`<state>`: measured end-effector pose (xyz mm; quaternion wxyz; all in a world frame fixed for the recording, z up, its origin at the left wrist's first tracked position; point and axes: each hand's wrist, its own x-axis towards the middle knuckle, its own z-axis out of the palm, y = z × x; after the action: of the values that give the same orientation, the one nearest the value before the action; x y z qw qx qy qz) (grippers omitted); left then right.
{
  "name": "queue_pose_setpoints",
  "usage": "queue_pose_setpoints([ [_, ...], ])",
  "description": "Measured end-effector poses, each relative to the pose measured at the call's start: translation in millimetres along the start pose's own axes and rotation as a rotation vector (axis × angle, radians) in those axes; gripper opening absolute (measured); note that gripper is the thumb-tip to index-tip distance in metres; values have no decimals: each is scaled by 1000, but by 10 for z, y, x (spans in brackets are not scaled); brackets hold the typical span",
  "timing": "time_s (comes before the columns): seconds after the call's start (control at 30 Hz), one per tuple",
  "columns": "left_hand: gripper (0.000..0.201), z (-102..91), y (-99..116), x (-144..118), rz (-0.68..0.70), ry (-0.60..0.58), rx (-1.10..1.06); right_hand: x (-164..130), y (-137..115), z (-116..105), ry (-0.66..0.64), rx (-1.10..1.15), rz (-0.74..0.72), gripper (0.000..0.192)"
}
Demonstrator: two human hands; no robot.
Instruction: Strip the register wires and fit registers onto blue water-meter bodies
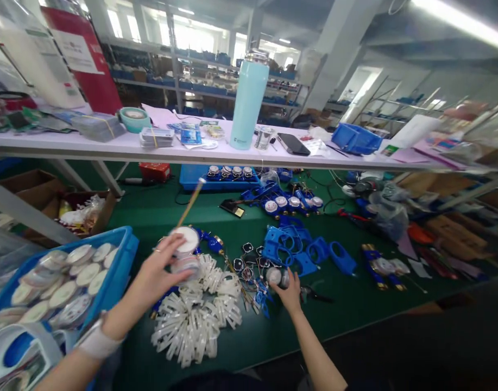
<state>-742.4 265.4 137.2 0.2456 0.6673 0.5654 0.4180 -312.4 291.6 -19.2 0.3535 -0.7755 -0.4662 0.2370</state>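
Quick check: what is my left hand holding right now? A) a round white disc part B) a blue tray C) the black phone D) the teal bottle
A: the left hand grips a round white disc above the pile of white rings.

Bright daylight from rear windows and a ceiling strip light; edges blurred, wide-angle warped.

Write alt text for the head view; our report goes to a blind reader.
Over a green work mat, the person's left hand holds a round white disc, and the right hand grips a small round part. Between them lies a pile of white plastic rings; a blue bin of discs sits left.
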Motion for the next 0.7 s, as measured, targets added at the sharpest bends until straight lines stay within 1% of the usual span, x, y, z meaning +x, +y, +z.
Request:
queue_pose_setpoints([
  [0.07, 60, 673, 237, 15, -124, -110, -304, -104, 113, -107, -1, 110, 53, 86],
  [0.13, 61, 1343, 395, 5, -163, -169, -371, -251, 226, -202, -10, 236, 152, 83],
  [0.2, 64, 1963, 499, -10, -200, -205, -397, -412, 305, -243, -57, 383, 271, 82],
  [0.27, 66, 2493, 565, -18, -240, -207, -401, -543, 332, -224, -146, 549, 386, 81],
  [0.3, 67, 2715, 587, -21, -255, -207, -399, -584, 326, -201, -199, 629, 435, 79],
  [0.37, 67, 3066, 605, -28, -270, -207, -397, -604, 294, -147, -308, 758, 522, 71],
  [0.43, 65, 3293, 589, -42, -279, -212, -388, -549, 259, -107, -376, 837, 591, 60],
  [0.5, 59, 3414, 539, -63, -288, -218, -366, -457, 244, -87, -367, 871, 644, 45],
  [0.53, 54, 3441, 504, -74, -292, -221, -348, -410, 248, -81, -339, 874, 664, 39],
  [0.6, 44, 3442, 429, -95, -293, -234, -302, -332, 272, -74, -267, 856, 687, 35],
  [0.7, 39, 3341, 337, -112, -289, -280, -209, -260, 333, -92, -162, 787, 661, 38],
])
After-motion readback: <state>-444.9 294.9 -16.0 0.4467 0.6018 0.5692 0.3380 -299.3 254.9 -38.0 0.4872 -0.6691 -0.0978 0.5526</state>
